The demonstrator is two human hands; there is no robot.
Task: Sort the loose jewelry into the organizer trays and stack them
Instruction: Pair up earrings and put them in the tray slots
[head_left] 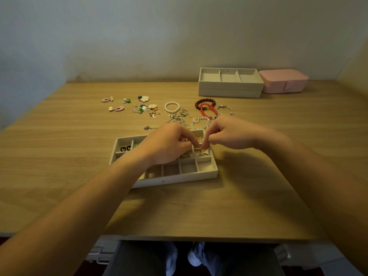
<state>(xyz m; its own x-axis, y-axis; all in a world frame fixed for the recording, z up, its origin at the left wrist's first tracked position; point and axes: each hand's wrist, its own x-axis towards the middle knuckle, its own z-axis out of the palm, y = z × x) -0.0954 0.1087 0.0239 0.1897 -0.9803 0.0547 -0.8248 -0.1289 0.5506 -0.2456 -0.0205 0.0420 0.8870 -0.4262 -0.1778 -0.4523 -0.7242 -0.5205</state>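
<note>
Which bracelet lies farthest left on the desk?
The white pearl bracelet; the brown bead bracelet and red bead bracelet lie to its right.

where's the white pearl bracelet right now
In the head view the white pearl bracelet lies on the wooden table beyond the near tray, between the colourful earrings on its left and the dark brown bead bracelet on its right.

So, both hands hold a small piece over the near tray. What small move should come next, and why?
Probably lower the small metal piece into the compartment below it and let go: both the left hand and right hand pinch it over the divided tray, where similar small pieces already lie.
</note>
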